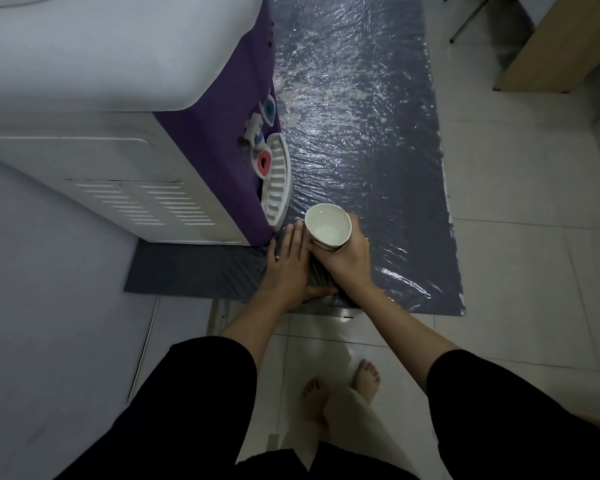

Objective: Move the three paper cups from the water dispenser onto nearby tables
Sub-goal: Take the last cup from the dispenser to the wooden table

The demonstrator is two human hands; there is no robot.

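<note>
Pale floor tiles fill the room, with a shiny grey plastic-covered mat laid across them in front of a water dispenser. Over the near end of that mat, the right hand is wrapped around the side of a paper cup, fingers curled about its wall and the cup held upright with its white inside open to the camera; whether it holds any water I cannot tell. The left hand lies just beside it with fingers stretched flat, its fingertips touching the cup's left side and its thumb spread out below, holding nothing. The cup sits just off the near corner of the dispenser, close beside the near end of the white slotted drip tray. Above the tray, on the dispenser's purple front panel, are a red tap and a blue tap. Both forearms come out of black sleeves, and bare feet stand on the tiles below. A wooden piece of furniture shows at the upper right corner, well apart from the mat.
</note>
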